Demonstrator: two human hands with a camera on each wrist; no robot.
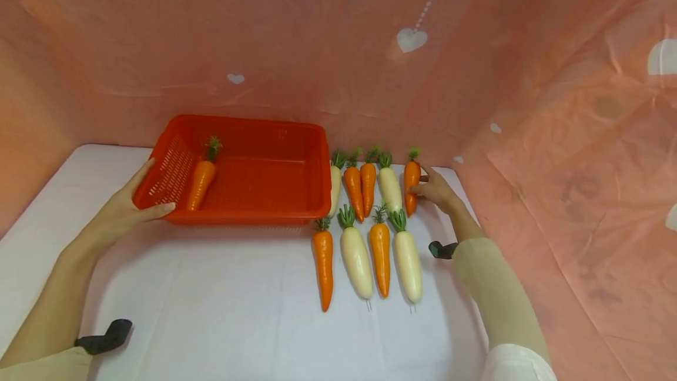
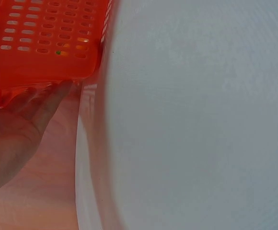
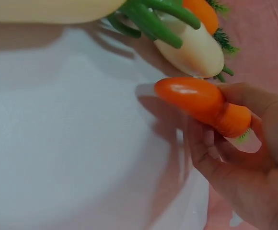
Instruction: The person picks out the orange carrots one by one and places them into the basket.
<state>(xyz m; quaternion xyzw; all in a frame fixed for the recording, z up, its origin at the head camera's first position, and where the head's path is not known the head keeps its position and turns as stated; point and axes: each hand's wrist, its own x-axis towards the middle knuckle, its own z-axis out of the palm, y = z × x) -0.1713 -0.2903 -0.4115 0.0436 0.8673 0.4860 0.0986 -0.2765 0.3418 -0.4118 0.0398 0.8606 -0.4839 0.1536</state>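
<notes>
On the left, my left hand [image 1: 119, 210] grips the end rim of a red plastic basket [image 1: 248, 216], thumb over the front corner. One carrot [image 1: 202, 184] with a green top lies inside the basket at its left end. My right hand [image 1: 440, 190] pinches another carrot [image 3: 191, 98] between thumb and fingers at the far right of the row. In the right wrist view its tip stands apart from its shadow on the cloth. Just left of it lies a white radish [image 1: 390, 189], with two carrots [image 1: 354, 190] beside that.
A front row holds a carrot [image 1: 323, 266], a white radish [image 1: 357, 260], a second carrot [image 1: 380, 257] and another radish [image 1: 408, 266]. The basket's right end partly covers a radish [image 1: 335, 184]. White cloth [image 1: 222, 310] covers the table; a pink curtain [image 1: 317, 46] hangs behind and at the sides.
</notes>
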